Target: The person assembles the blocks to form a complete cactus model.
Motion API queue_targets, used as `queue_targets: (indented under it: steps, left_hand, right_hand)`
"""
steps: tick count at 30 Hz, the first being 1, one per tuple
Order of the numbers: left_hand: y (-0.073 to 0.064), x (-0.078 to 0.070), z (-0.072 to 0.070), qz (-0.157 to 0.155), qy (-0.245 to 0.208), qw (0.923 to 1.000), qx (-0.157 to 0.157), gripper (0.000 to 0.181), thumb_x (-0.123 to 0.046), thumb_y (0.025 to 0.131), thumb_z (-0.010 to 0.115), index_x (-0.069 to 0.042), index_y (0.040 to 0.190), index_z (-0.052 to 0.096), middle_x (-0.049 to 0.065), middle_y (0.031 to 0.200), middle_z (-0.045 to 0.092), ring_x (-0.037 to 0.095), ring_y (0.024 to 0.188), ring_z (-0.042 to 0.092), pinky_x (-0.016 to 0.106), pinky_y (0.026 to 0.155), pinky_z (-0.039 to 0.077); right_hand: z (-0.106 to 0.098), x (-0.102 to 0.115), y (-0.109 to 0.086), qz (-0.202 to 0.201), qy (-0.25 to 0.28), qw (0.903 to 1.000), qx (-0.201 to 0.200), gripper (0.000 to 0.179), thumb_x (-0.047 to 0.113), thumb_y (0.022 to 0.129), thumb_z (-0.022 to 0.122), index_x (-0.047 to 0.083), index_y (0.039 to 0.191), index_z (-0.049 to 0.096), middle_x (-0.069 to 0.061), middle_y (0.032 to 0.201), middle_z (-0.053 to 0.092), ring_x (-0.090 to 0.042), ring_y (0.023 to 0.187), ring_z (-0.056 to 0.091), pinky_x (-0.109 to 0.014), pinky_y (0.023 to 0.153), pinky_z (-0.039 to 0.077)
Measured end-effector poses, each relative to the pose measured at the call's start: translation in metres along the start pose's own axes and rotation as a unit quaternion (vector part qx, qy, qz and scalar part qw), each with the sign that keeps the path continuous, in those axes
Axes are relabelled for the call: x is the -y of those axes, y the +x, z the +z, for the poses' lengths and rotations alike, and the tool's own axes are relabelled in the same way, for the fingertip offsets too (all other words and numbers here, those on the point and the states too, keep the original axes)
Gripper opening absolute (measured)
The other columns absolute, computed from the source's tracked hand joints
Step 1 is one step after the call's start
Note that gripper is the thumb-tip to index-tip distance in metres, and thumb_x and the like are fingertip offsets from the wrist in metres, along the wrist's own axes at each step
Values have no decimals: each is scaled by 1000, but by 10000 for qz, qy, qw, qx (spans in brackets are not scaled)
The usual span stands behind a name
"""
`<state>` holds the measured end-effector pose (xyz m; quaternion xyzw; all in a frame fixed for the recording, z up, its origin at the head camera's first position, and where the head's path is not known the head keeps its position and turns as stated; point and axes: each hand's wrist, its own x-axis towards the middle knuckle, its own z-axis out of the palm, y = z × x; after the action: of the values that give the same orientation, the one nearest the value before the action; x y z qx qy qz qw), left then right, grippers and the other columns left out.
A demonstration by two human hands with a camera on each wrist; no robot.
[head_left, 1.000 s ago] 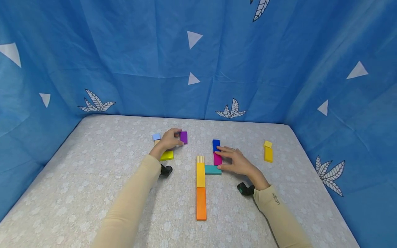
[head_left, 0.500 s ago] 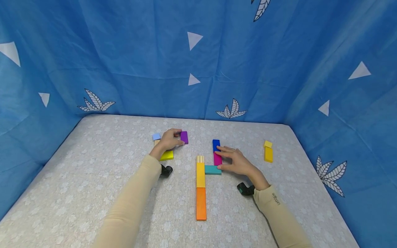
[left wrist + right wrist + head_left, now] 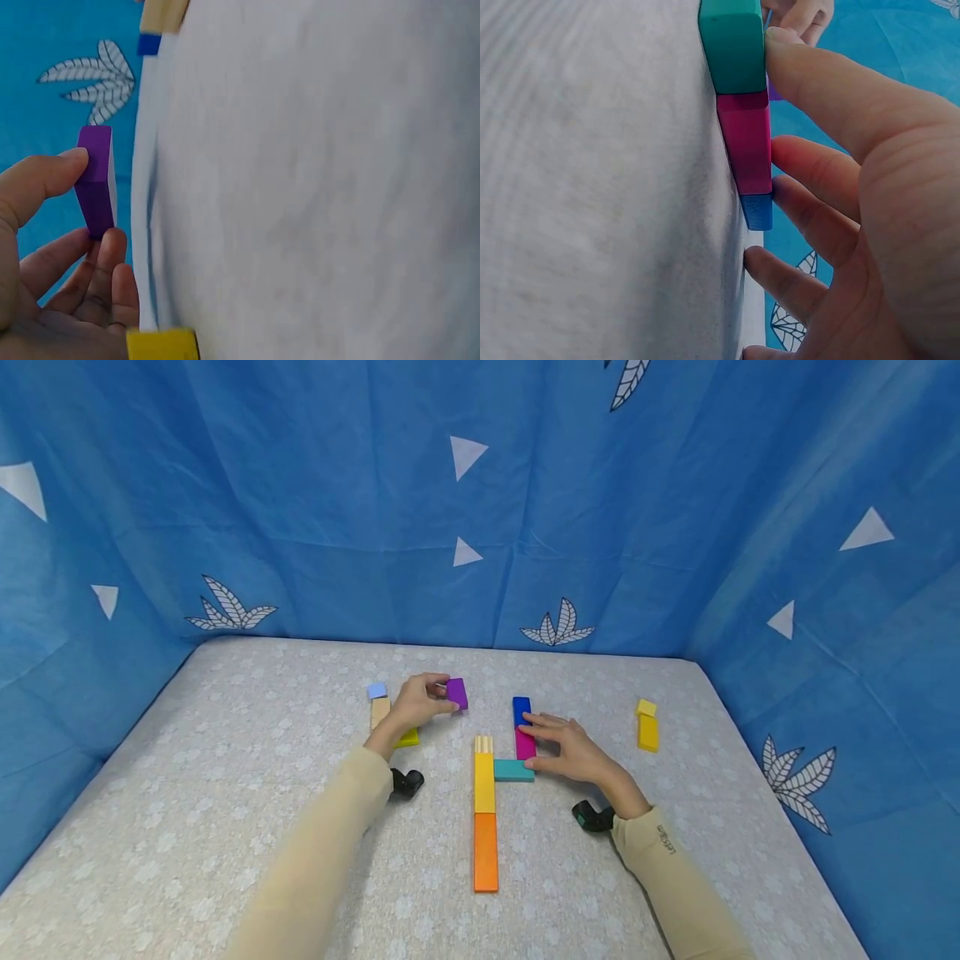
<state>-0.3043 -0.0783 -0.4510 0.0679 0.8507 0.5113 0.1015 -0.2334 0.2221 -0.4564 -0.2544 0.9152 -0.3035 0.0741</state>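
Observation:
Between thumb and fingers, my left hand [image 3: 418, 702] pinches a purple block [image 3: 457, 694]; the left wrist view shows the purple block [image 3: 95, 180] tilted, with the thumb on one end and fingertips at the other. My right hand [image 3: 576, 753] has its fingers spread. Its thumb touches the teal block [image 3: 513, 770], and other fingertips rest on the magenta block [image 3: 526, 745] and the blue block [image 3: 521, 708]. These three appear end to end in the right wrist view. A yellow-orange block [image 3: 484, 783] meets the teal one's left end, above an orange block [image 3: 486, 852].
Pale striped pieces [image 3: 483, 744] top the yellow-orange block. Behind the left wrist lie a light blue block [image 3: 377, 691], a tan block [image 3: 380, 710] and a partly hidden yellow-green block [image 3: 408, 739]. Two yellow blocks [image 3: 648, 732] lie at the right. A blue curtain [image 3: 360, 510] surrounds the table.
My left hand has moved a little to the right with the purple block, which is now tilted, uncovering the tan block. The right hand has stayed in place.

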Motion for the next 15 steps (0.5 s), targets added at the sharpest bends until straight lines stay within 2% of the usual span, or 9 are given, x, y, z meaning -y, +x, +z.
queue_targets:
  steps: [7, 15]
  left_hand:
    - [-10, -8, 16, 426, -139, 9988, 196, 59, -12, 81, 78, -4, 136, 57, 17, 121, 63, 30, 109, 59, 41, 97, 50]
    - [-14, -8, 30, 574, -60, 9976, 378, 58, -10, 80, 79, -1, 133, 58, 15, 111, 65, 24, 97, 60, 31, 84, 51]
  right_hand:
    - [-1, 1, 1, 39, -69, 10000, 16, 62, 34, 84, 77, 13, 139, 56, -7, 153, 43, -35, 145, 32, -76, 110, 9]
    - [0, 1, 1, 80, -82, 9999, 14, 62, 34, 84, 77, 14, 139, 56, -7, 153, 44, -35, 145, 33, -76, 110, 9]
